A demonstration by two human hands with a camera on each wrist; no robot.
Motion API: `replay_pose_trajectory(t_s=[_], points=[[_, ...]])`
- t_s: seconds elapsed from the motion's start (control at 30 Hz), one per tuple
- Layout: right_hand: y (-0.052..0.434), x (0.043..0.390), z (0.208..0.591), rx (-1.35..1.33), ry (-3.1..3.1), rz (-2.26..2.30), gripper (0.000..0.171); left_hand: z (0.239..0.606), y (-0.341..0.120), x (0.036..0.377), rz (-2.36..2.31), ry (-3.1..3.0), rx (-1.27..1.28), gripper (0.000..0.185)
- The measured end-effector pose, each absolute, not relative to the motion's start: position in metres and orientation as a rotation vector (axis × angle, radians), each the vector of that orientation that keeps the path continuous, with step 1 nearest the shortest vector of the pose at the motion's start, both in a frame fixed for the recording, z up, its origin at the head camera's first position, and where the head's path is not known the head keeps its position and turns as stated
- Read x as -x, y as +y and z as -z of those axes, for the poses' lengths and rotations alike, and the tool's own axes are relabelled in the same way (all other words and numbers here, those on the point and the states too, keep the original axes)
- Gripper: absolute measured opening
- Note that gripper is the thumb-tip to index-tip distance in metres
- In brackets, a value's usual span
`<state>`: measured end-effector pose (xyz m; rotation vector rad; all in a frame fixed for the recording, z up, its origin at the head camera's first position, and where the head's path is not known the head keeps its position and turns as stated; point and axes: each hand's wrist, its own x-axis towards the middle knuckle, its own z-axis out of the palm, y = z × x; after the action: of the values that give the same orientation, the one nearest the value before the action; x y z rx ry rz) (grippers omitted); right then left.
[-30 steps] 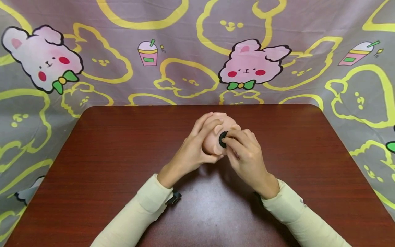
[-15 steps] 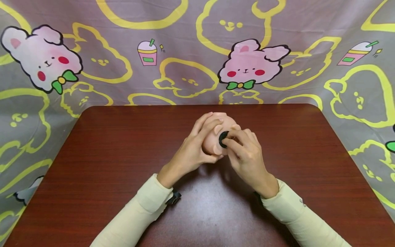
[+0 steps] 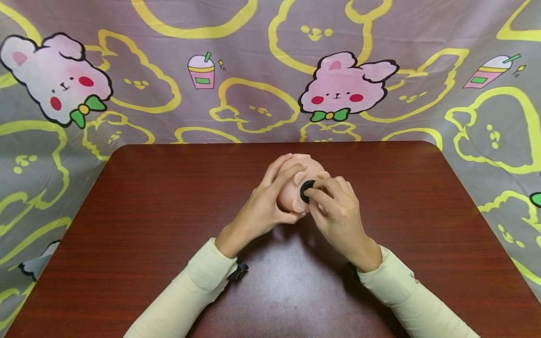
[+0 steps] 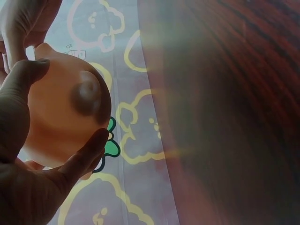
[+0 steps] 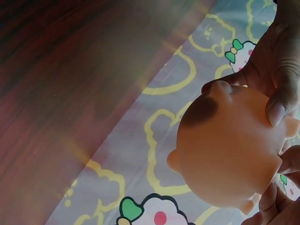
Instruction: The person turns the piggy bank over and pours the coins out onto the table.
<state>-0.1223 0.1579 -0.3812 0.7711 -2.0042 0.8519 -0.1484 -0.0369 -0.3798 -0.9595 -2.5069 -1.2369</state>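
A round, pale pink piggy bank (image 3: pixel 289 190) is held above the table, its belly and stubby feet turned towards the right hand. My left hand (image 3: pixel 263 205) grips it from the left, fingers over the top and thumb underneath. Set in the belly is a round black plug (image 3: pixel 305 191), partly covered by fingers. My right hand (image 3: pixel 341 212) pinches at this plug with curled thumb and fingers. In the left wrist view the smooth body of the piggy bank (image 4: pixel 65 112) hides the plug. The right wrist view shows the piggy bank (image 5: pixel 225 150) between both hands, with the plug again out of sight.
Beneath the hands lies a dark reddish-brown wooden table (image 3: pixel 169 197) with rounded far corners. A grey-pink curtain (image 3: pixel 262 61) printed with cartoon rabbits and yellow outlines hangs behind it and along both sides. A black strap (image 3: pixel 239 271) shows at the left cuff.
The right fingertips shift very slightly at the black plug. The left hand and the piggy bank stay in the same place.
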Motion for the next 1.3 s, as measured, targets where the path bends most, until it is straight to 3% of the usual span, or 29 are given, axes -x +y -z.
replay_pose_trajectory(t_s=[1.3], points=[[0.1637, 0.1132, 0.3766, -0.785, -1.895, -0.793, 0.013, 0.3853, -0.0403, 0.1467, 1.234, -2.502, 0.959, 0.099]])
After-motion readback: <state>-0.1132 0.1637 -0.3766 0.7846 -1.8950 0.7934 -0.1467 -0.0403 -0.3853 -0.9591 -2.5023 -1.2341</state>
